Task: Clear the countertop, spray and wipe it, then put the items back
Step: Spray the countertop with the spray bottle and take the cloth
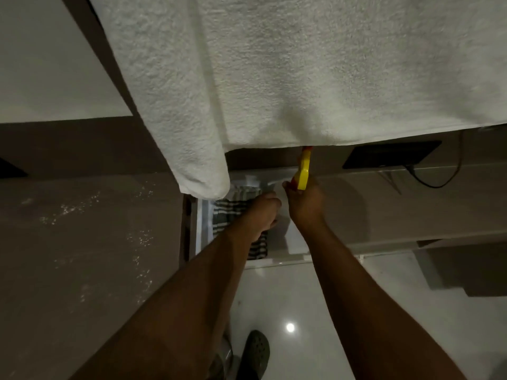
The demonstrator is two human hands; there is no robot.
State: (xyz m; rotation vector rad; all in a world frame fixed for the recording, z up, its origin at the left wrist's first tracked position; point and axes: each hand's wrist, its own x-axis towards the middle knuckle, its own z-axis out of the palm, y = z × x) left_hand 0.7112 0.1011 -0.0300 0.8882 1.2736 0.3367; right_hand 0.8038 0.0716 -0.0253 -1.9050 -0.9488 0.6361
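Below the hanging edge of a large white terry towel (274,72), which fills the upper part of the view, an open white drawer (204,223) stands pulled out from the brown cabinet front, with a speckled brown countertop (82,242) on its left. Inside the drawer lies a folded grey-and-white striped cloth (233,212), partly hidden by the arm. The left hand (260,215) reaches down into the drawer and rests on or against that cloth; whether its fingers have closed on the fabric cannot be told, as they curl out of sight. The right hand (304,207), just beside it, is clamped around a yellow plastic tool with a red part (303,174), which points toward the far side and runs up under the towel's hem; its identity is uncertain, possibly a spray trigger. A black flat device with a trailing cable (392,154) sits on the far right ledge. Assessment: the striped cloth is soft, light and limp, not fragile, and would unfold if lifted by one corner; a bunched grip across the folded middle is advised. The yellow item appears rigid and smooth, best held about its grip. The countertop shows scattered pale specks, so wiping appears outstanding.
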